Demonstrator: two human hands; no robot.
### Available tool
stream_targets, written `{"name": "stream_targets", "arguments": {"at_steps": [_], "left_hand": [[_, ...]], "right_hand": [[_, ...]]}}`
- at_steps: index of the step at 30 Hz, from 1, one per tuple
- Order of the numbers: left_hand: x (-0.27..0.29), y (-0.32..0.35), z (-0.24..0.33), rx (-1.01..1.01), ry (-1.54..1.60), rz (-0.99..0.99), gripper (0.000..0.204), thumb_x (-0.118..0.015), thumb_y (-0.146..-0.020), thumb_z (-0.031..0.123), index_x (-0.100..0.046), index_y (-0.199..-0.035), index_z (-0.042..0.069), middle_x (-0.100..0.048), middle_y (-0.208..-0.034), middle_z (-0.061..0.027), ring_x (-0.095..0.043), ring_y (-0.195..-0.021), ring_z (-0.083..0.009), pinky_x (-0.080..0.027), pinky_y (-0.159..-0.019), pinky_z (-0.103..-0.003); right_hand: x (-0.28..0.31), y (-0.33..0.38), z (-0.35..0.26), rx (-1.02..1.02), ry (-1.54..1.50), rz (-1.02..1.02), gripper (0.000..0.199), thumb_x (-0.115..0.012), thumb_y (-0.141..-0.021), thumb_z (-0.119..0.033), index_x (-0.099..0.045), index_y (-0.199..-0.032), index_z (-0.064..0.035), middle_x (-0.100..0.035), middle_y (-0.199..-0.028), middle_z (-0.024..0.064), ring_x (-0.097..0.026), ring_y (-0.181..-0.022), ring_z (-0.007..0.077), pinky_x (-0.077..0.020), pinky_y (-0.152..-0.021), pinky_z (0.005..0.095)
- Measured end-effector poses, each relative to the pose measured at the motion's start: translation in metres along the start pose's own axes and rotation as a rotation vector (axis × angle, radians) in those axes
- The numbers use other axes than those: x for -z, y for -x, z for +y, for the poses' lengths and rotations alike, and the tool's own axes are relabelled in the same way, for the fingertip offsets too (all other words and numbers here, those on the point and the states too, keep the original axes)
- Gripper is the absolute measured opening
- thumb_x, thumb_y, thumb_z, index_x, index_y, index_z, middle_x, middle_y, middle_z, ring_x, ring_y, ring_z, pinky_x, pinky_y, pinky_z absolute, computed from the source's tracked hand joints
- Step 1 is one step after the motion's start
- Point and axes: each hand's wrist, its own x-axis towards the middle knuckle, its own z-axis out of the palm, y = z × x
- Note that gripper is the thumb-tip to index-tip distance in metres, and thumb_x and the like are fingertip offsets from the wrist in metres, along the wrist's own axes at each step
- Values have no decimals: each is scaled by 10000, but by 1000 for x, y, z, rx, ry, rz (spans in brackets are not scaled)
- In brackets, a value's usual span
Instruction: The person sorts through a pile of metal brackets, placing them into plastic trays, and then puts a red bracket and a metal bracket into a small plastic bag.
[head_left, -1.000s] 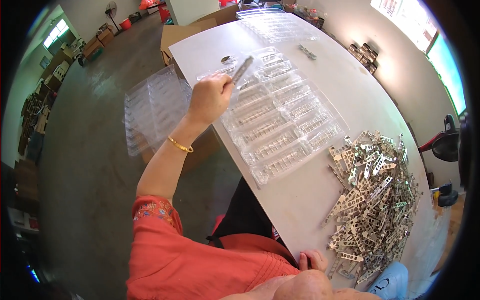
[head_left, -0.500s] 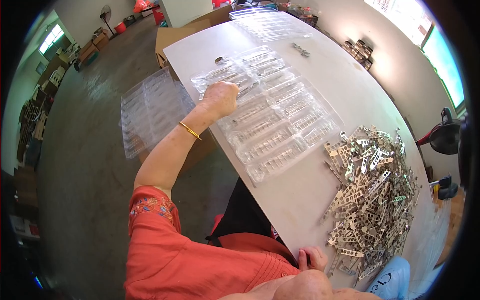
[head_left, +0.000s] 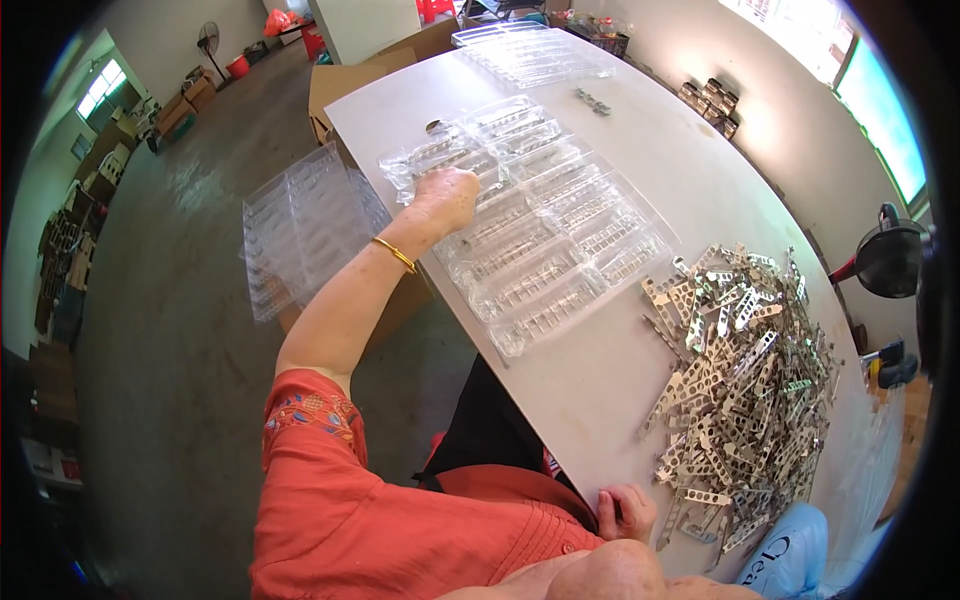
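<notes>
My left hand [head_left: 447, 195] is closed over a clear plastic compartment tray [head_left: 513, 345], at its left edge; its fingertips point down and what they grip is hidden. Perforated metal strips [head_left: 610, 235] lie in rows in the tray's compartments. At the table's near edge rests my right hand [head_left: 627, 510], its fingers curled in, with nothing seen in them. Just right of that hand spreads a big loose pile of similar metal strips [head_left: 735, 410]. One small group of metal pieces [head_left: 593, 102] lies apart, beyond the tray.
More clear trays [head_left: 535, 60] lie at the table's far end. Left of the table, clear trays [head_left: 305, 225] rest over a cardboard box. An open carton [head_left: 345, 90] stands beyond the far left corner. A blue bag [head_left: 790, 550] sits by the pile; a dark pan-shaped object [head_left: 890, 258] is at right.
My left hand has shifted slightly down within the tray area, and its wrist has turned a little. More strips show above the knuckles. My right hand stays at the table edge.
</notes>
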Motion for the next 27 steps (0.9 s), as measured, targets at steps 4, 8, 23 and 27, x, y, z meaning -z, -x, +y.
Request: {"name": "stream_targets", "arguments": {"at_steps": [4,8,23,27], "left_hand": [[-1,1,1,3,-10,6,199,-590,-758,33,-731,-884,-27,-705,-929,-261,-700,-937,-396,-568,-835,-446],[3,2,7,-17,-60,-17,203,-587,-771,28,-735,-901,-19,-707,-940,-256,-701,-946,-390,-570,-836,-438],[-25,-3,0,15,-27,103,168,-541,-822,21,-687,-903,1,-699,-960,-261,-690,-942,-426,-562,-835,-487],[-14,17,14,-41,-143,360,133,-579,-858,49,-676,-938,4,-686,-925,-191,-688,-923,-370,-568,-796,-453]], "right_hand": [[1,-1,-2,-10,0,-2,112,-715,-813,14,-646,-873,-50,-654,-763,98,-621,-629,277,-490,-549,362],[3,-3,-4,-7,-4,2,108,-715,-816,11,-646,-874,-50,-650,-759,101,-619,-628,280,-490,-549,364],[7,-1,-6,-47,-2,8,77,-720,-834,-43,-656,-872,-62,-634,-746,103,-610,-608,289,-472,-527,375],[4,2,-4,-44,-17,32,77,-721,-839,-61,-656,-880,-64,-632,-756,104,-613,-621,296,-478,-534,379]]}}
